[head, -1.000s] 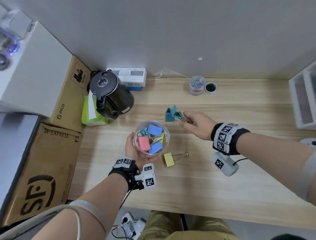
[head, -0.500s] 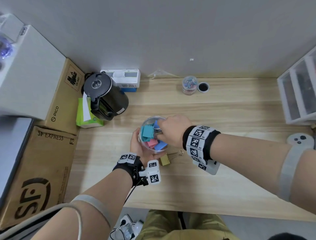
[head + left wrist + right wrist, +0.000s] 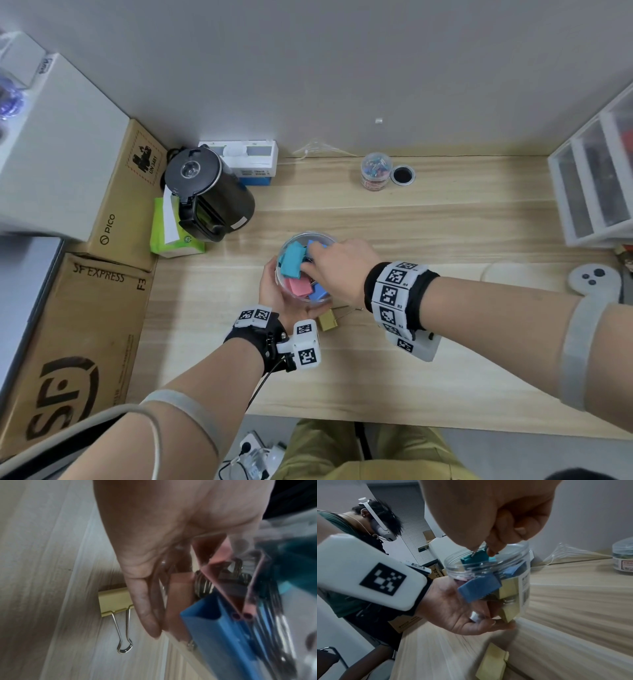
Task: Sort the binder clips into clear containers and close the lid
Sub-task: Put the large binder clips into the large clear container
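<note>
A clear round container (image 3: pixel 285 250) (image 3: pixel 520 566) stands on the desk, holding pink, blue and yellow binder clips. My left hand (image 3: pixel 279 301) (image 3: pixel 154 561) (image 3: pixel 462 612) grips its side from the near left. My right hand (image 3: pixel 337 263) (image 3: pixel 488 547) hovers over the container's mouth and pinches the wire handles of a teal binder clip (image 3: pixel 293 259) (image 3: pixel 477 559), which sits at the rim on top of the others. A yellow binder clip (image 3: pixel 327 320) (image 3: pixel 115 601) (image 3: pixel 493 664) lies on the desk just in front of the container.
A second small clear container (image 3: pixel 375 171) (image 3: pixel 623 558) with its black lid (image 3: pixel 403 175) beside it sits at the back. A black kettle (image 3: pixel 209 195), green tissue pack (image 3: pixel 171 233) and cardboard boxes (image 3: pixel 126 198) are at left. White drawers (image 3: pixel 592 192) stand at right.
My right hand carried the teal clip from behind the container to over its mouth and lowered it onto the clips inside. The left hand kept its hold on the container.
</note>
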`<state>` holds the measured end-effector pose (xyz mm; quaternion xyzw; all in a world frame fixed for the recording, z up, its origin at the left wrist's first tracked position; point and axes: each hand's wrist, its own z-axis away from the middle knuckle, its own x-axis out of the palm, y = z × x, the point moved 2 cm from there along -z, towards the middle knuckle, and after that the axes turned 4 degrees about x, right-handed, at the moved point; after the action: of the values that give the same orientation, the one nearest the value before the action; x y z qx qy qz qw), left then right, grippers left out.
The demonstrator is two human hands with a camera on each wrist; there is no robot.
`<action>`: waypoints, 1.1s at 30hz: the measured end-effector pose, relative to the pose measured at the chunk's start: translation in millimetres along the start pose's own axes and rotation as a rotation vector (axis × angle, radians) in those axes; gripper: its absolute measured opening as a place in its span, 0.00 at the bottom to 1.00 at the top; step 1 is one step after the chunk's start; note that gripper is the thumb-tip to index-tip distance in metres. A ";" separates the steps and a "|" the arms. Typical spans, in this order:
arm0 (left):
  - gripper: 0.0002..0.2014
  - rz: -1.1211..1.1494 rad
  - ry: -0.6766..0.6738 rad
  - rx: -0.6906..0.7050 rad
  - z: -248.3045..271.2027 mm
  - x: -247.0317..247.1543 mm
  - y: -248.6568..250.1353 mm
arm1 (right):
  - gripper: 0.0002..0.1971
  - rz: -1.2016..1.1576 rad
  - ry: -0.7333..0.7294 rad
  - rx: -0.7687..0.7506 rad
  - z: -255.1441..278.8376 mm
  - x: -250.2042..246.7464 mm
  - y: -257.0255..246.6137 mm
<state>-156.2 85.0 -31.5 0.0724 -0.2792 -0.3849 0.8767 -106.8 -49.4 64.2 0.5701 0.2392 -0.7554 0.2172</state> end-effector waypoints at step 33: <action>0.29 -0.106 0.047 0.085 24.6 -32.2 16.8 | 0.11 -0.546 0.342 -0.150 -12.8 15.5 -9.6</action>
<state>-176.6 121.9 -19.2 0.1332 -0.2702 -0.4170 0.8575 -106.8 -34.8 47.3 0.5859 0.4710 -0.6594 0.0044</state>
